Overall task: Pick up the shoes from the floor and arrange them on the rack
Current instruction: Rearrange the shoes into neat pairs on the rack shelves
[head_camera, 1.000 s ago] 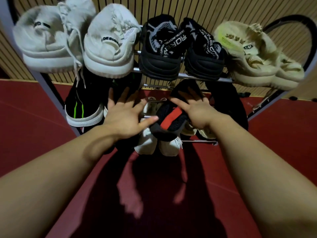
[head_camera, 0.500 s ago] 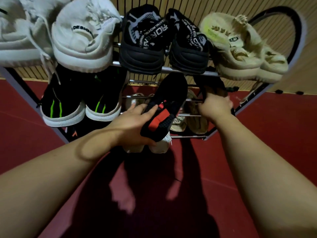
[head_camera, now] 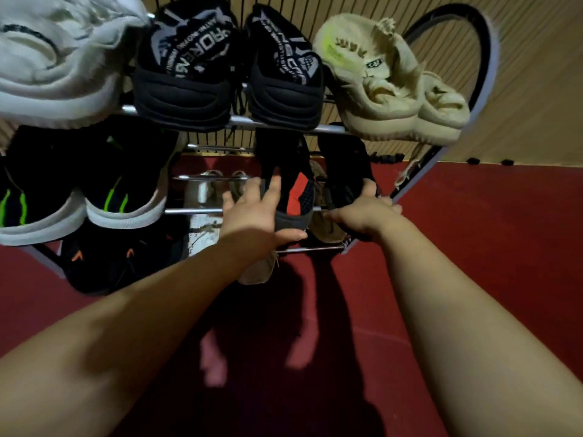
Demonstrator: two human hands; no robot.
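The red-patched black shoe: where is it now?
Head view, centre: the red-patched black shoe is on the rack's middle shelf, in the left hand, below the black lettered pair, left of the right hand's plain black shoe.

Our rack's top tier carries the top-left shoe, top-middle pair and top-right pair. Below, the middle-left pair sits at the left end (at the right end, our left hand holds the inner shoe, our right hand the outer shoe).
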